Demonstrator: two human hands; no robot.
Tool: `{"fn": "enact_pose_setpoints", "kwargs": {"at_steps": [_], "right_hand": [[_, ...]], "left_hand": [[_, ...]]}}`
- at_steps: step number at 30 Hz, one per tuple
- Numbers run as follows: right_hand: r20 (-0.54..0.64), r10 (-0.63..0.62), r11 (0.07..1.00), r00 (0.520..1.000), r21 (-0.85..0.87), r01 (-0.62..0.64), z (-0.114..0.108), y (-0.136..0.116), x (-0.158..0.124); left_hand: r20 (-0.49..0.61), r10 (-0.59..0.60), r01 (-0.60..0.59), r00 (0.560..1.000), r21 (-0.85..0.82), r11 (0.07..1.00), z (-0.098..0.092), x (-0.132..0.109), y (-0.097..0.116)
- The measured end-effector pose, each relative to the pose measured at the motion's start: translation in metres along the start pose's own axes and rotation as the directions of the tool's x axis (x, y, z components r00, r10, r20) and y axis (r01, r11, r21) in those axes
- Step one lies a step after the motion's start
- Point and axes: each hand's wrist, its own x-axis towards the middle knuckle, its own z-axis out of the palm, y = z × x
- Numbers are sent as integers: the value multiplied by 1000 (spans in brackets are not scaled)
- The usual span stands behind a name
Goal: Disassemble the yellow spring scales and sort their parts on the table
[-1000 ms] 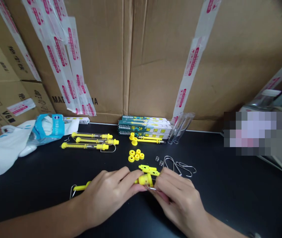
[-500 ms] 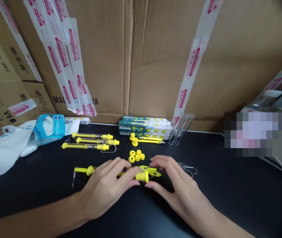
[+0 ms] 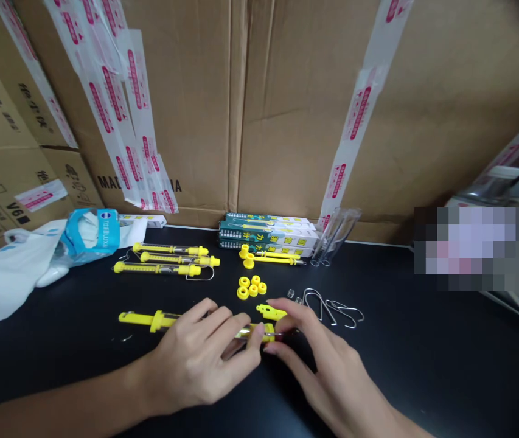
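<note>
A long yellow spring scale (image 3: 149, 319) lies across the black table (image 3: 423, 365) in front of me. My left hand (image 3: 199, 359) curls over its clear middle tube, fingers closed on it. At the scale's right end my right hand (image 3: 318, 359) pinches the yellow cap between thumb and forefinger. A small loose yellow plastic part (image 3: 271, 312) lies just behind my right fingers. Several yellow round caps (image 3: 250, 286) sit in a cluster a little farther back.
Three finished yellow scales (image 3: 168, 258) lie at the back left beside a white plastic bag (image 3: 17, 267). Green product boxes (image 3: 266, 231), another yellow part (image 3: 268, 257), clear tubes (image 3: 334, 240), wire hooks (image 3: 332, 307) and small springs (image 3: 292, 295) lie along the back. Cardboard cartons (image 3: 286, 109) wall off the rear.
The scale has shifted left and now lies flatter on the table. My right hand moved from hovering open above the scale's end to pinching the cap; the wire hooks are uncovered again.
</note>
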Motion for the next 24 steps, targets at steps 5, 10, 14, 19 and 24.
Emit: {"fn": "enact_pose_setpoints", "kwargs": {"at_steps": [5,10,14,19,24], "right_hand": [[141,66,977,988,191,-92,2,-5,-1],[200,166,942,966,256,-215,3,-3,2],[227,205,901,952,335,-274,8,-5,2],[131,222,915,966,314,-253,8,-6,3],[-171,139,988,975,86,-126,-6,3,8]], "left_hand": [[46,52,-52,998,-4,999,-2,-4,3],[34,52,-50,998,-39,998,-3,-5,8],[18,55,-54,998,-62,997,-4,-4,10],[42,60,-59,997,-20,998,-4,-3,9],[120,-10,2,993,67,998,2,-10,-5]]}}
